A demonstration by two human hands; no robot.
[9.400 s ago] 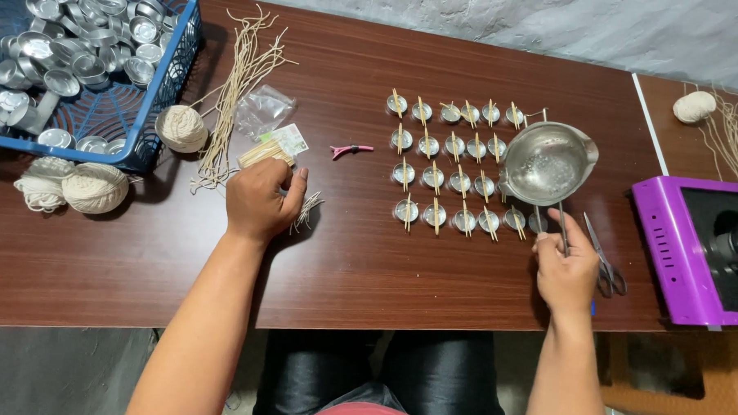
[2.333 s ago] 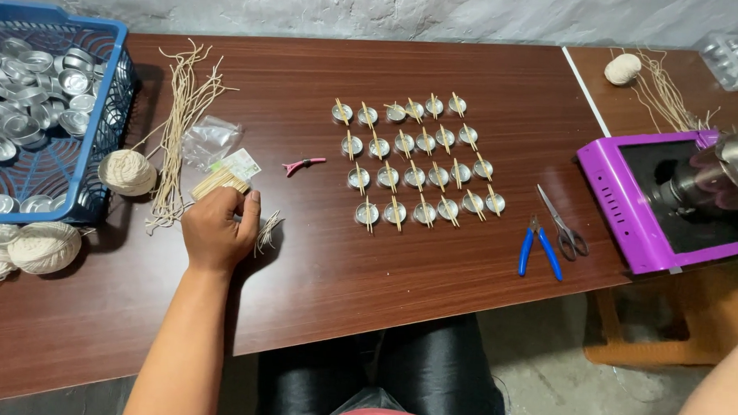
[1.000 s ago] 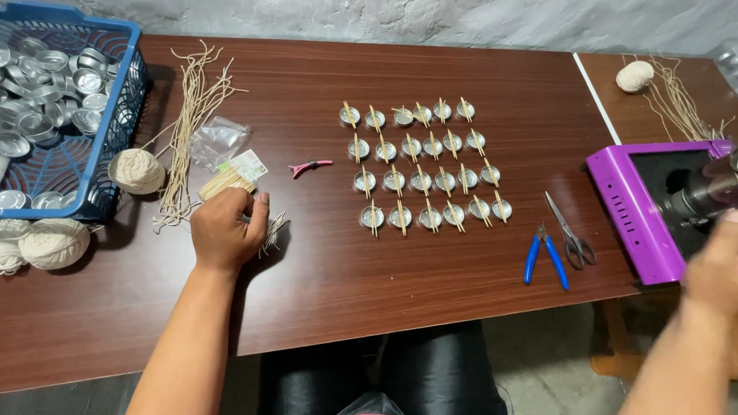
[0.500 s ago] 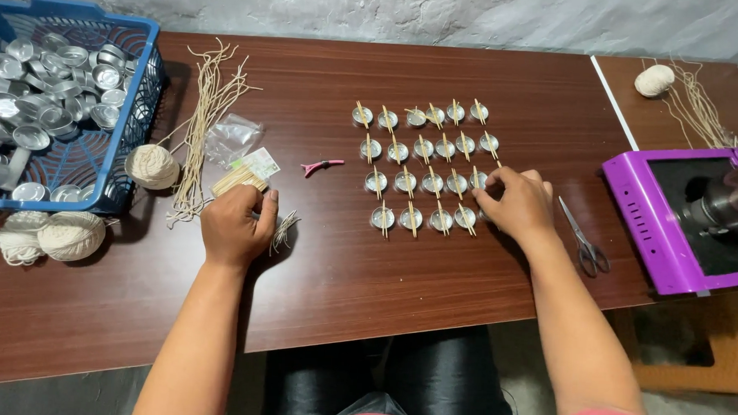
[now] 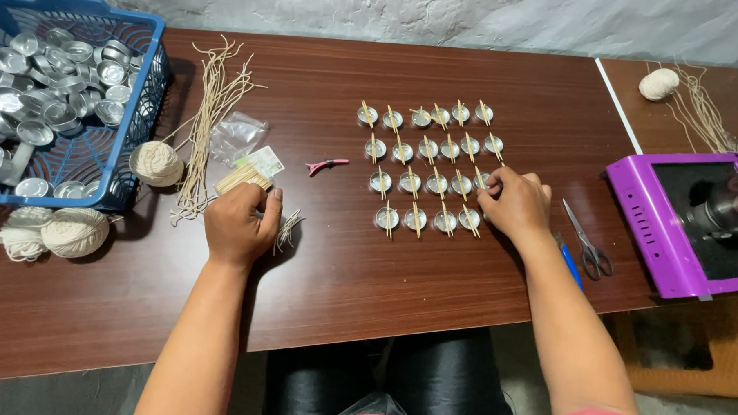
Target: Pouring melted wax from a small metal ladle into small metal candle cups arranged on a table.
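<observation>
Head view looks down on a dark brown wooden bench [image 5: 334, 272] with both hands resting on it. Right hand [image 5: 516, 206] lies at the right edge of a grid of small round silver metal cups [image 5: 424, 164], each with a thin wooden stick laid across its rim; its fingers curl over the cups nearest that edge, a loose, half-closed grip, and I cannot tell whether it has hold of one. Blue-handled pliers [image 5: 570, 262] and grey scissors [image 5: 584, 240] lie just right of this hand, within easy reach. Left hand [image 5: 239, 224] is closed, knuckles up, over a bundle of pale wooden sticks [image 5: 243, 177] and some short wick strands [image 5: 288, 229]. Further left of it sit a ball of cream twine [image 5: 156, 162] and a blue plastic basket [image 5: 148, 102] of spare cups.
</observation>
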